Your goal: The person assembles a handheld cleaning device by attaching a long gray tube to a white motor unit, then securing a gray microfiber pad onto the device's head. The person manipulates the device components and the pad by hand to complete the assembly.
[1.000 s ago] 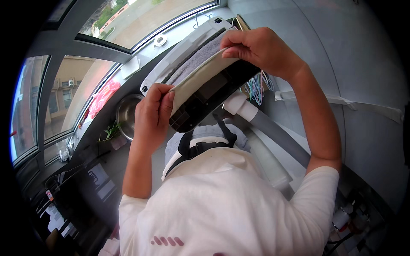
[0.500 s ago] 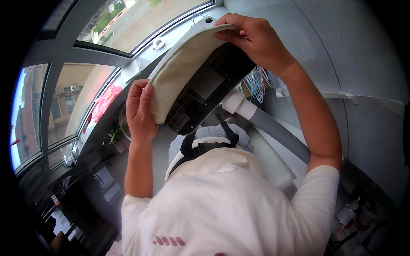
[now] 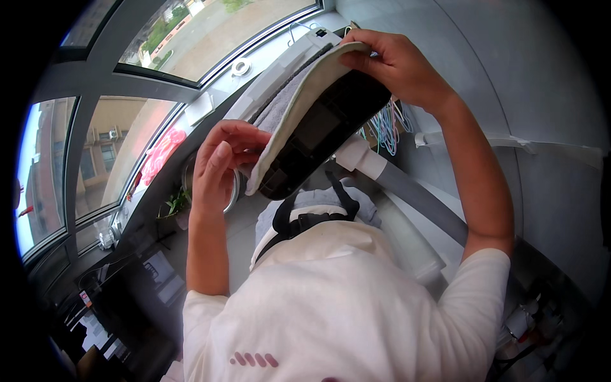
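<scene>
Since the earlier frame, the cloth pad (image 3: 312, 83) had been tipped so that its grey fluffy side was shown, and its low end had been let go from the left hand's (image 3: 215, 159) pinch. The pad was found at 12 o'clock, close by a dark plastic plate (image 3: 321, 130). At 1 o'clock, its far end was pinched between the thumb and fingers of the right hand (image 3: 394, 67). At 10 o'clock, the left hand's thumb and fingers were spread, and the pad's edge was touched by the fingertips. A grey tube (image 3: 420, 200) was seen at 3 o'clock and hangers (image 3: 389, 129) at 2.
</scene>
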Motion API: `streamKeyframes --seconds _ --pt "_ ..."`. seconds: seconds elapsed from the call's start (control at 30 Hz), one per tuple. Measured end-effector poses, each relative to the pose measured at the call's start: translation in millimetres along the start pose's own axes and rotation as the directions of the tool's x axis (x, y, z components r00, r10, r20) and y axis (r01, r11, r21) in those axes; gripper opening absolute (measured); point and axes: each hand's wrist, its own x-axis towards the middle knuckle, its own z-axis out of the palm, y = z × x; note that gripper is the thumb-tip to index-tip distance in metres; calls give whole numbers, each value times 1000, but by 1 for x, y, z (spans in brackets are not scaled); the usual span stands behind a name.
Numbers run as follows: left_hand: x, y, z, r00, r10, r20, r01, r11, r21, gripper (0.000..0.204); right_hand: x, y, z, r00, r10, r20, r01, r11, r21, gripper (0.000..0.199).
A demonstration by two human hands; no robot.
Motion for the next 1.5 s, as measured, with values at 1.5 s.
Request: streamKeyframes --seconds 1.5 --pt "200 -22 50 991 -49 121 -107 229 968 107 -69 -55 75 557 731 -394 -386 648 657 32"
